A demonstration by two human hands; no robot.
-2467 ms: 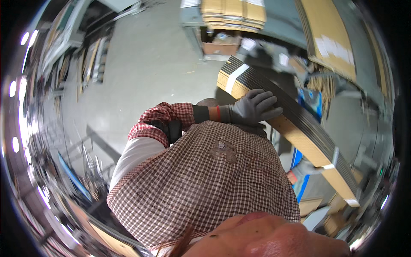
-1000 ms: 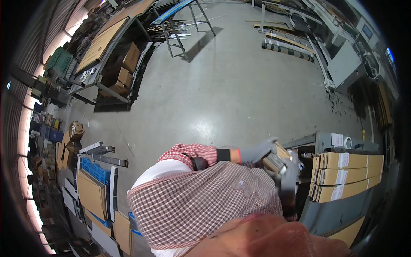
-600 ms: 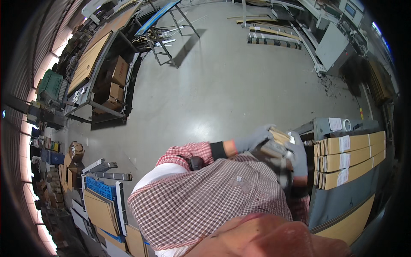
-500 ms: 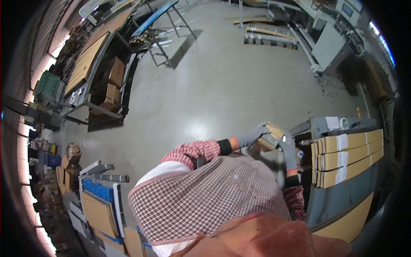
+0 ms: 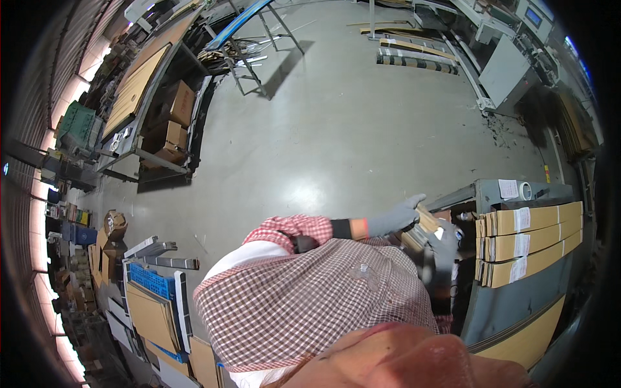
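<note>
In front of my right side, both hands in grey gloves are at a small tan, block-like piece point(image 5: 427, 220) with a duller grey-brown part below it; its kind cannot be made out. My left hand point(image 5: 402, 216) grips its left edge, the index finger stretched along the top. My right hand point(image 5: 444, 246) is closed at its right side, slightly blurred, with a small white spot at the fingers. Just right of the hands stands a grey table point(image 5: 517, 304), bearing stacked long flat cardboard packs point(image 5: 540, 242) with white labels.
A white tape roll point(image 5: 525, 191) and a paper sheet point(image 5: 508, 189) lie at the table's far end. Flat cardboard sheets point(image 5: 152, 313) and a blue crate point(image 5: 150, 279) stand on the left. Farther off are a workbench point(image 5: 145, 145) with boxes beneath and a blue-topped trestle point(image 5: 239, 26).
Both hands and the tan piece have shifted slightly right and down, closer to the table. The left index finger now stretches out further, and the right hand has turned a little.
</note>
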